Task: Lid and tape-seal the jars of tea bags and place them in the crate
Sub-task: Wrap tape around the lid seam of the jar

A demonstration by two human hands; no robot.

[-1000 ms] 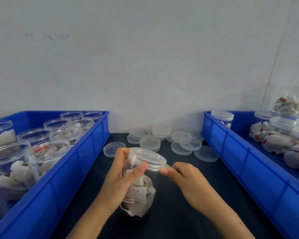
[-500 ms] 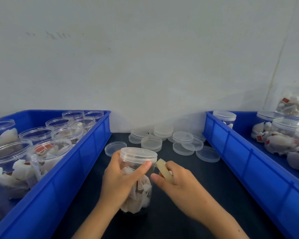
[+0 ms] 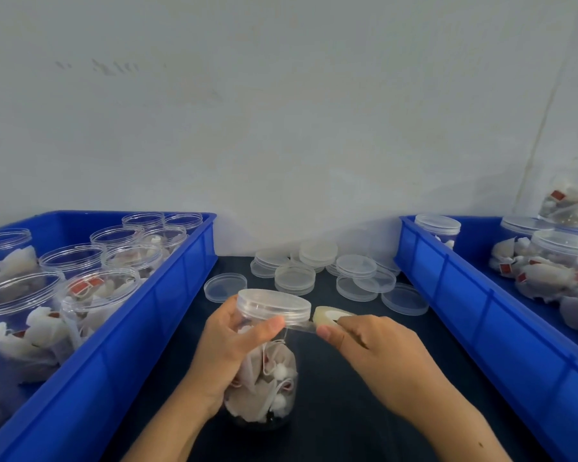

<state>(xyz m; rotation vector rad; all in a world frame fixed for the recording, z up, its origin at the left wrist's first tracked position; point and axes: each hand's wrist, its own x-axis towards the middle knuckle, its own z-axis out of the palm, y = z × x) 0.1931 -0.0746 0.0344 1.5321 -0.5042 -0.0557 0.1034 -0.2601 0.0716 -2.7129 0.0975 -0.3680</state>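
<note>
- Jar (image 3: 267, 378) of tea bags stands upright on dark table (image 3: 364, 411), centre foreground, between the two crates; clear lid (image 3: 273, 305) already on.
- Left hand (image 3: 229, 355) wraps the jar's upper body, fingers curled round it, thumb pressed just under the lid rim.
- Right hand (image 3: 374, 351) pinches a tape roll (image 3: 329, 317) just right of the lid; a short clear strip of tape (image 3: 301, 326) runs from the roll to the jar beneath the left thumb.
- Loose lids (image 3: 317, 271) lie scattered and stacked behind the jar, by the wall.
- Left crate (image 3: 141, 345), blue: open jars (image 3: 94, 295) of tea bags, unlidded.
- Right crate (image 3: 501, 331), blue: lidded jars (image 3: 437, 230), some lying on their sides.
</note>
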